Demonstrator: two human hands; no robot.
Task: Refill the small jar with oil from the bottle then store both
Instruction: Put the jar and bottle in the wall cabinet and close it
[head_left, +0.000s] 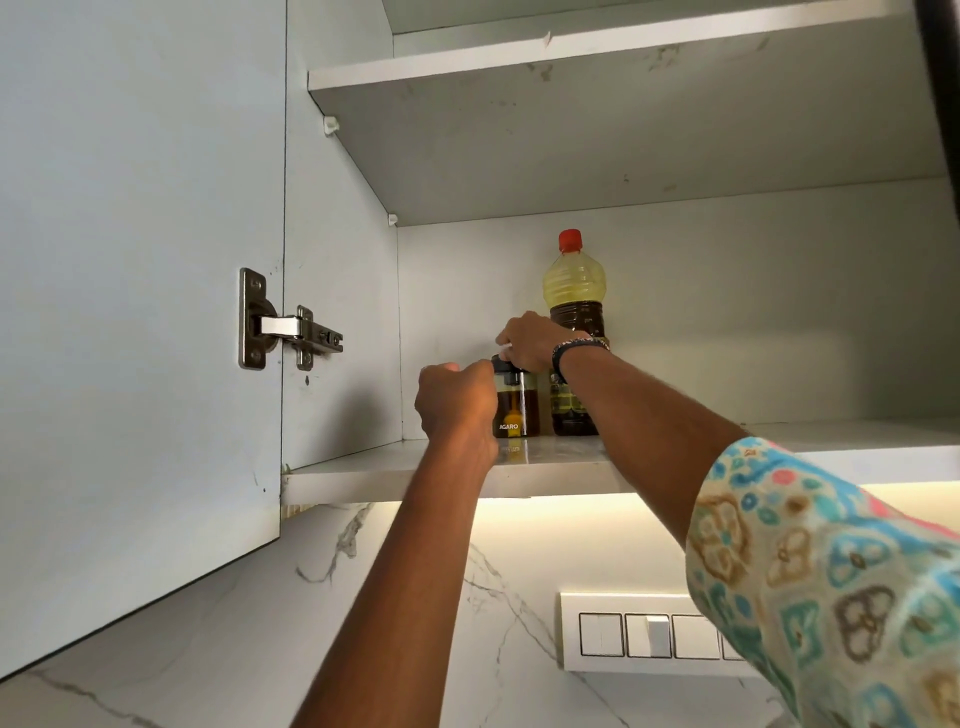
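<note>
The small glass jar with a black lid and dark oil stands on the lower cabinet shelf, near its left end. My left hand grips the jar's left side. My right hand curls over the black lid from above. Just right of the jar and behind my right wrist stands the oil bottle, tall, yellow-tinted plastic with a red cap, partly hidden by my forearm.
The cabinet door hangs open on the left with a metal hinge. An upper shelf sits above. The lower shelf stretches bare to the right. A switch panel is on the marble wall below.
</note>
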